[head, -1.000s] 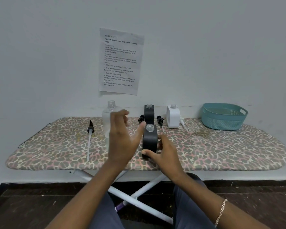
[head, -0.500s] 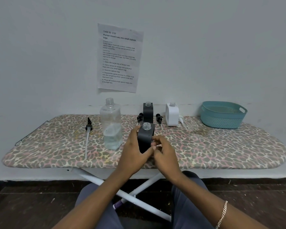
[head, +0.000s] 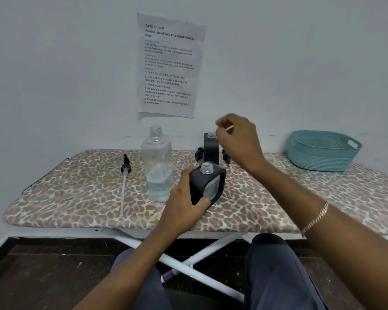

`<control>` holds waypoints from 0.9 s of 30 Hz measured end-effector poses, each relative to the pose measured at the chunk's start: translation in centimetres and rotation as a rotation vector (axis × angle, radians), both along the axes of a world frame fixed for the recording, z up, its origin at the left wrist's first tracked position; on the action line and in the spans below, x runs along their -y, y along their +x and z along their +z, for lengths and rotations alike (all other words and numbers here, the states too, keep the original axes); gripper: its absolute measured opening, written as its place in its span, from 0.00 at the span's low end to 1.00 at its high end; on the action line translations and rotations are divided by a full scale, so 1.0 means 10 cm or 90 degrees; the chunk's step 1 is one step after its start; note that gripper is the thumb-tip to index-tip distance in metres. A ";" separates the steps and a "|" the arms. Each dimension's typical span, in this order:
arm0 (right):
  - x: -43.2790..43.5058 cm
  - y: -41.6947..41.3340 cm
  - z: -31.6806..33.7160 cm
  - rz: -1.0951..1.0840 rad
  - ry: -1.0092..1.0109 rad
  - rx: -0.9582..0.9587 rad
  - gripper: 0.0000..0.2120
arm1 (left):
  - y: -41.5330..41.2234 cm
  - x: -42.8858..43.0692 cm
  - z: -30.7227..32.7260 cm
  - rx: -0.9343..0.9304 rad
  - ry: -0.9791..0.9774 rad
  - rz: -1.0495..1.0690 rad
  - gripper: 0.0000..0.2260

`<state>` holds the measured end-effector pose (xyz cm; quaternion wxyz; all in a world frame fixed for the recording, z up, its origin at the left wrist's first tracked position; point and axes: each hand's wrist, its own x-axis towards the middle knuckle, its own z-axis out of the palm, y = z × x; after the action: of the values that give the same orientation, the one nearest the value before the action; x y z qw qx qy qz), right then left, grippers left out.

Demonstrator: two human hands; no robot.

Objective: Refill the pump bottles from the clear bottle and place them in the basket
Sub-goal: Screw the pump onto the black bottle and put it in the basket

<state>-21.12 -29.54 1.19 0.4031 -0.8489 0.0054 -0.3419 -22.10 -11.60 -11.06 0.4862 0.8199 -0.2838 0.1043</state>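
Grips rigid, likely light black pump bottle [head: 207, 186] by its sides in left hand [head: 184, 198]; curls right hand [head: 238, 136] beyond, hold unclear.

I've got the black pump bottle [head: 207, 185] tilted in my left grip [head: 184, 198], neck open, no pump on it. The clear bottle [head: 158, 166] stands uncapped just left of it, part full. The second black bottle [head: 211, 148] stands open behind. My right grip [head: 238, 139] pinches a white pump head [head: 229, 128]. The teal basket [head: 323, 153] sits far right.
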 end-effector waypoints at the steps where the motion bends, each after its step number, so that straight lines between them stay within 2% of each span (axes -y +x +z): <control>1: -0.05 0.17 0.12 0.008 -0.047 -0.025 0.09 | 0.01 -0.01 -0.01 -0.002 -0.006 -0.001 0.31; 8: -0.49 1.32 0.39 0.059 -0.427 -0.304 0.09 | 0.03 -0.04 -0.06 -0.007 -0.023 -0.015 0.27; 11: -0.58 1.69 0.30 0.058 -0.517 -0.432 0.13 | 0.05 -0.05 -0.07 -0.013 -0.028 -0.020 0.28; 15: -0.66 2.10 0.09 0.015 -0.607 -0.675 0.20 | 0.07 -0.05 -0.09 -0.019 -0.039 -0.027 0.27; 22: -0.69 1.97 -0.02 -0.017 -0.784 -0.658 0.24 | 0.09 -0.06 -0.10 -0.023 -0.039 -0.041 0.27; 27: -0.68 1.97 -0.06 -0.017 -0.828 -0.651 0.23 | 0.09 -0.06 -0.10 -0.025 -0.044 -0.050 0.25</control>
<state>-1.42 -22.73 0.60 -0.2244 -0.9634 -0.0008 0.1466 -21.21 -11.00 -12.06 0.5237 0.7924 -0.3026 0.0786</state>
